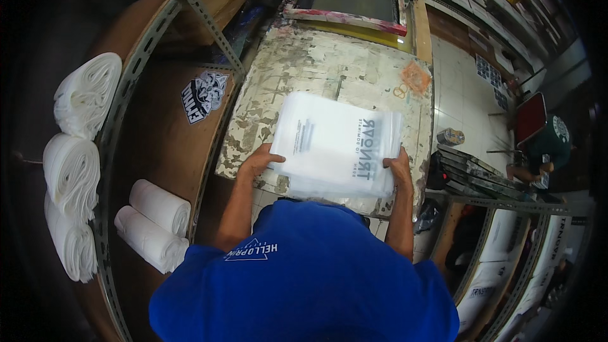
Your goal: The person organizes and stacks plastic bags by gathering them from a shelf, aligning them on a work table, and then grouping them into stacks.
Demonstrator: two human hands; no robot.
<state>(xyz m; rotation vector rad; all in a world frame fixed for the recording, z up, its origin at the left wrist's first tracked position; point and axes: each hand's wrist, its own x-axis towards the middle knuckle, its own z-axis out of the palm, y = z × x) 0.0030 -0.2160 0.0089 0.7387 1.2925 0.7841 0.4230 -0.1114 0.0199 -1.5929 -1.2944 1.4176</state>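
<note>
A stack of white, slightly see-through plastic bags (329,136) with dark grey printing lies over the near part of a worn, paint-flaked table (316,63). My left hand (261,159) is closed on the stack's left edge, thumb on top. At the opposite edge my right hand (399,166) grips the stack in the same way, its fingers partly hidden. The bags' lower edges are uneven, several layers showing beneath the top one.
A framed printing screen (347,3) with red-stained wood sits at the table's far end. White rolls (161,206) fill the metal-edged shelf (168,120) on my left. Stacked white goods (484,278) stand on shelves at right. Another person (557,142) sits beyond, near a red chair (531,119).
</note>
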